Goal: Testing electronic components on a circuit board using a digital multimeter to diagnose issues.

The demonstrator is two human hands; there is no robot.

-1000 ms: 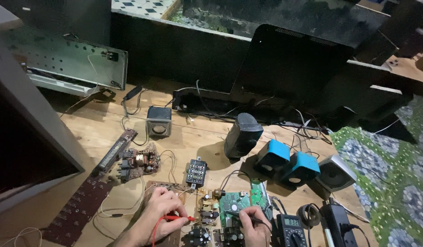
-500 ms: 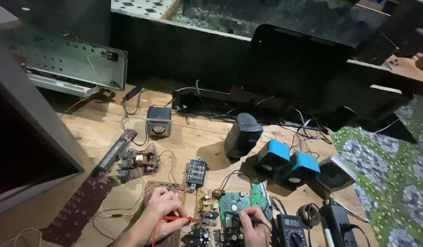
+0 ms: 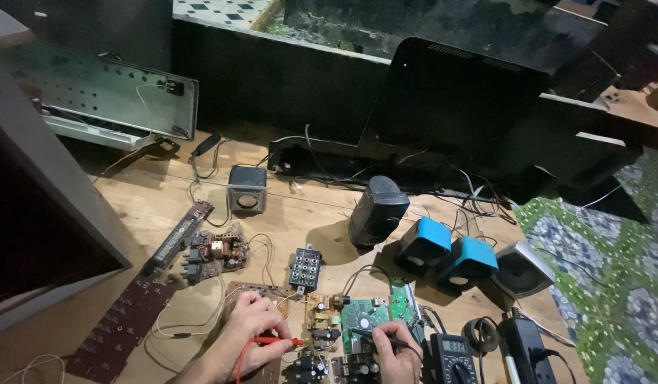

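My left hand (image 3: pixel 245 333) grips a red meter probe (image 3: pixel 282 342), its tip pointing right toward a small brown circuit board (image 3: pixel 320 313). My right hand (image 3: pixel 396 348) holds a black meter probe (image 3: pixel 371 335) with the tip down on a green circuit board (image 3: pixel 364 313). A digital multimeter (image 3: pixel 453 354) lies just right of that hand. Both hands work at the near edge of the wooden table (image 3: pixel 151 199).
Two blue speakers (image 3: pixel 446 250), a black speaker (image 3: pixel 377 210), a grey speaker (image 3: pixel 526 269) and a small square speaker (image 3: pixel 246 189) stand behind the boards. A connector block (image 3: pixel 305 268), brown boards (image 3: pixel 215 250), a long strip board (image 3: pixel 121 328) and wires lie left. Dark cabinets ring the back.
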